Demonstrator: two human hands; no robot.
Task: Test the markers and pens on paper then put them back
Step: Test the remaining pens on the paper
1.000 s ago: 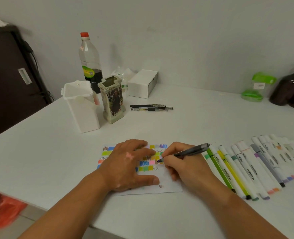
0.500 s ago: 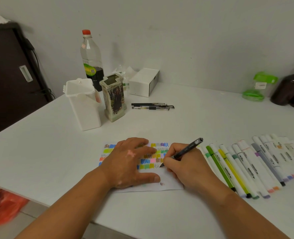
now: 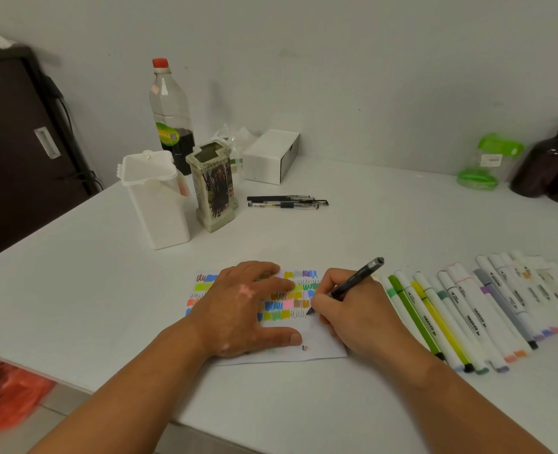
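Observation:
A small sheet of paper (image 3: 316,345), covered with coloured scribble patches, lies near the table's front edge. My left hand (image 3: 241,309) lies flat on it, fingers spread. My right hand (image 3: 352,309) grips a black pen (image 3: 356,280) with its tip touching the paper by the lowest row of scribbles. A row of several white markers (image 3: 467,309) with coloured caps lies to the right of the paper. Further back lie three black pens (image 3: 284,202) side by side.
A white lidded container (image 3: 156,198) and a decorated pen holder (image 3: 214,186) stand at the back left, with a bottle (image 3: 171,116) and a white box (image 3: 271,157) behind. A green-lidded jar (image 3: 487,162) and brown pump bottles (image 3: 552,162) stand at the back right.
The pen in my right hand has tilted more upright and its tip has shifted slightly along the scribble row. My left hand stays flat on the paper.

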